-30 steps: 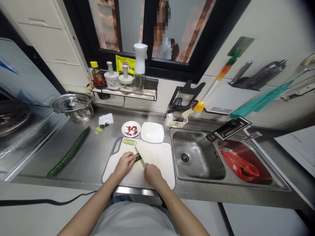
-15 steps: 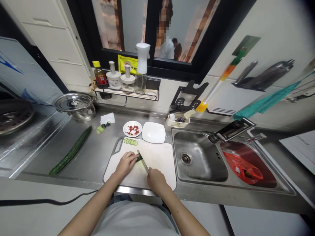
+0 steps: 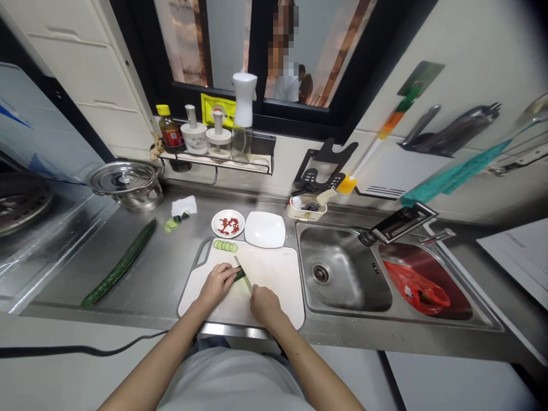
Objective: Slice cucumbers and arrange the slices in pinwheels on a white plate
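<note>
We look from head height, forward and steeply down, past our shirt (image 3: 233, 379) at bottom centre, onto the cutting board (image 3: 276, 274) below mid-frame, window (image 3: 229, 40) at top.

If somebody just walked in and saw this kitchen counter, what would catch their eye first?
Probably the two hands over the white cutting board: the left hand steadies a piece of cucumber while the right hand holds a knife at it. Next, the bright red bag in the right-hand sink basin, and the long whole cucumber lying on the steel counter, left of the board.
</note>
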### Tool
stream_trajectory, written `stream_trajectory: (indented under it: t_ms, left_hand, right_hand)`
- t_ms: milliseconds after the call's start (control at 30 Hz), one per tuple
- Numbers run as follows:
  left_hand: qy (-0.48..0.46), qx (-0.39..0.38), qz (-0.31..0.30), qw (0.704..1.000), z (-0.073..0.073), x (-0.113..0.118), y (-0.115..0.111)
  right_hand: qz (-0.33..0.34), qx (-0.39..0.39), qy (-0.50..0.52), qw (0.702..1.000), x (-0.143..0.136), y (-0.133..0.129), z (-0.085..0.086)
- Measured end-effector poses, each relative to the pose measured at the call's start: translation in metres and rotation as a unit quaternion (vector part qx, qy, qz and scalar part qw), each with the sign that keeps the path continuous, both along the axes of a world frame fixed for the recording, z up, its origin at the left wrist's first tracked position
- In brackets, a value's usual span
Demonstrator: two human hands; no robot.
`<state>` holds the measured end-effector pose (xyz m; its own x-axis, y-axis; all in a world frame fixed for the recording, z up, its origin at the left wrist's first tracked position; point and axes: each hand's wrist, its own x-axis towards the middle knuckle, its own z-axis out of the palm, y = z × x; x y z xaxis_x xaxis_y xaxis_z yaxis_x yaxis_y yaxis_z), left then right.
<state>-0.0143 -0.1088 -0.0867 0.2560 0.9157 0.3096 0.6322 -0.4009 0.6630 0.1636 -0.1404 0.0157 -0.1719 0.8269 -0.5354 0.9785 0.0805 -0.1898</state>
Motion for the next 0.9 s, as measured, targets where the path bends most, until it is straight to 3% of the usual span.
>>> stream_trajectory:
  t_ms: [233,900]
  left_hand:
    - [-0.004,-0.008,0.002,1.0,-0.002,0.0,0.0]
    - [0.0,-0.024,0.01,1.0,0.001,0.001,0.0]
  right_hand:
    - [0.006,-0.016,-0.009,1.0,0.009,-0.012,0.004]
    - [0.001,-0.01,-0.014,1.0,0.005,-0.007,-0.008]
